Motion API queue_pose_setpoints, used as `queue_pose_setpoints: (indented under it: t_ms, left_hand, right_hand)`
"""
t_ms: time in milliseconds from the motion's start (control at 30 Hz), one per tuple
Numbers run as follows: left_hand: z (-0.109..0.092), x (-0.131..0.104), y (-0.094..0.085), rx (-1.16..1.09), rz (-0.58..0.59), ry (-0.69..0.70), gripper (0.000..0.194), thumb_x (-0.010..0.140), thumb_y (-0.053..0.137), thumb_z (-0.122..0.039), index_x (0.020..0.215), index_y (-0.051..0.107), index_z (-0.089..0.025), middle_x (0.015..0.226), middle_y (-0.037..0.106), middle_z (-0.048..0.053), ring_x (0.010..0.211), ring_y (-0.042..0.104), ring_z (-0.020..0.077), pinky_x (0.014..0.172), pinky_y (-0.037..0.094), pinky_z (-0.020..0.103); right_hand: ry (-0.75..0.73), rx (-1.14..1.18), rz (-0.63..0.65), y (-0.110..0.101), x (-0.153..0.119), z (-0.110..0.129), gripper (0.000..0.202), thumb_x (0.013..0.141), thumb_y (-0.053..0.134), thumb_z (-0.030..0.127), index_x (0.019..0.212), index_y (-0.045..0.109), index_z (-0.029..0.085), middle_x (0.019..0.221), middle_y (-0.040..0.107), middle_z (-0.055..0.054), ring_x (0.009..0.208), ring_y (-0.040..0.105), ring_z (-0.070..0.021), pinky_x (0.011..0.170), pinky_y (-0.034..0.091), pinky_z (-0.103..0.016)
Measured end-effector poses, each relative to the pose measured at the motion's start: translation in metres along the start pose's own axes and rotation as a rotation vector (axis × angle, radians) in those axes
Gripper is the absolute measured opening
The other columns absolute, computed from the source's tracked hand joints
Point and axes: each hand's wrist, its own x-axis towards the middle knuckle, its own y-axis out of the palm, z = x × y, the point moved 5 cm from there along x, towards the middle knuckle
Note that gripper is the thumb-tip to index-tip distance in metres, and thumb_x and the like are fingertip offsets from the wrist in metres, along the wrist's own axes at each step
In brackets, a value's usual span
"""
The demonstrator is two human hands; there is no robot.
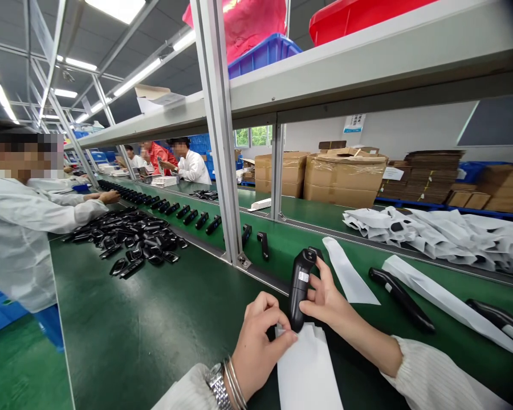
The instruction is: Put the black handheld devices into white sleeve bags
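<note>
My right hand (325, 296) is wrapped around a black handheld device (301, 290), which has a rounded lower end and a small pale label. The device stands nearly upright, its lower end at the mouth of a white sleeve bag (308, 370). With thumb and finger, my left hand (263, 341) pinches the bag's top edge, close to the device's bottom. Whether the device's tip is inside the bag, I cannot tell. On the green belt to the right lie another black device (404, 299), a flat white sleeve (350, 270) and a longer white sleeve (448, 302).
A metal post (218, 131) rises ahead, carrying an overhead shelf (367, 62). Black devices (190, 216) line the belt leftward; a pile of black parts (132, 236) lies on the left table. A co-worker (21, 228) stands there. White bags (444, 236) are heaped at right.
</note>
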Motion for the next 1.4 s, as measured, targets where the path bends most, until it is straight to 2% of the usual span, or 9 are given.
queue_pose_setpoints:
  t_ms: [167,267,367,500,700,800,900,1167,1400]
  left_hand:
    - [-0.005,0.000,-0.002,-0.032,0.006,0.037,0.010,0.079,0.068,-0.016,0.072,0.062,-0.020,0.090,0.046,0.002,0.089,0.049,0.0189,0.082,0.039,0.030]
    - [-0.009,-0.002,-0.004,-0.083,-0.029,0.076,0.009,0.081,0.065,-0.018,0.074,0.060,-0.020,0.095,0.046,0.003,0.092,0.049,0.0191,0.084,0.040,0.031]
    - [-0.011,-0.004,-0.009,-0.134,-0.119,0.096,0.010,0.086,0.059,-0.020,0.076,0.057,-0.020,0.096,0.044,0.003,0.095,0.048,0.0188,0.085,0.040,0.030]
    - [-0.002,-0.001,-0.016,-0.149,-0.238,0.025,0.013,0.087,0.056,-0.023,0.075,0.055,-0.020,0.094,0.045,0.002,0.093,0.049,0.0182,0.084,0.041,0.029]
    - [0.019,0.006,-0.011,0.116,-0.064,-0.130,0.013,0.088,0.054,-0.031,0.082,0.058,-0.021,0.091,0.053,0.001,0.084,0.052,0.0186,0.080,0.040,0.034]
    - [0.026,0.005,-0.005,0.274,0.066,-0.199,0.019,0.076,0.068,-0.035,0.081,0.059,-0.020,0.091,0.054,0.001,0.088,0.053,0.0218,0.084,0.037,0.038]
    - [0.024,0.004,0.001,0.298,0.127,-0.179,0.016,0.071,0.071,-0.026,0.078,0.058,-0.020,0.088,0.054,0.000,0.088,0.053,0.0211,0.084,0.036,0.037]
    - [0.015,0.004,0.008,0.330,0.104,0.006,0.025,0.095,0.046,-0.023,0.072,0.055,-0.019,0.079,0.055,-0.001,0.079,0.050,0.0167,0.080,0.034,0.034]
    - [0.007,0.003,0.007,0.311,0.114,0.084,0.020,0.094,0.044,-0.014,0.079,0.056,-0.020,0.077,0.059,-0.002,0.076,0.051,0.0156,0.084,0.034,0.035]
  right_hand:
    - [0.026,-0.032,0.037,0.006,-0.005,-0.002,0.099,0.075,0.076,0.029,0.141,0.004,0.044,0.126,0.046,-0.005,0.085,0.062,-0.0157,0.071,0.049,-0.032]
    - [0.038,-0.117,0.085,0.013,-0.009,-0.002,0.063,0.083,0.067,0.044,0.136,0.033,0.035,0.127,0.048,-0.006,0.097,0.059,-0.0196,0.081,0.047,-0.035]
    - [0.094,-0.192,0.204,0.030,-0.017,-0.007,0.042,0.089,0.052,0.058,0.108,0.061,0.022,0.110,0.057,-0.007,0.103,0.055,-0.0233,0.087,0.044,-0.036]
    - [0.221,-0.162,0.351,0.048,-0.025,-0.015,0.042,0.075,0.068,0.059,0.075,0.058,0.018,0.072,0.053,0.001,0.069,0.053,-0.0152,0.064,0.042,-0.027]
    - [-0.084,-0.819,-0.204,-0.037,0.039,0.032,0.031,0.086,0.049,0.049,0.072,0.051,0.021,0.066,0.052,0.002,0.060,0.050,-0.0149,0.057,0.040,-0.026]
    - [-0.123,-0.970,-0.326,-0.087,0.082,0.054,0.024,0.086,0.049,0.040,0.070,0.050,0.021,0.068,0.054,0.001,0.066,0.052,-0.0183,0.060,0.038,-0.028]
    - [-0.108,-1.078,-0.372,-0.104,0.114,0.056,0.010,0.082,0.053,0.026,0.076,0.056,0.019,0.079,0.060,-0.005,0.081,0.055,-0.0234,0.069,0.039,-0.031]
    - [0.056,-1.073,-0.108,-0.012,0.172,-0.026,0.038,0.084,0.068,0.033,0.119,0.060,0.023,0.108,0.064,-0.006,0.095,0.061,-0.0226,0.087,0.046,-0.039]
    - [0.202,-0.779,-0.231,-0.016,0.165,-0.042,0.028,0.097,0.052,0.030,0.122,0.054,0.017,0.111,0.063,-0.008,0.091,0.065,-0.0193,0.079,0.055,-0.038]
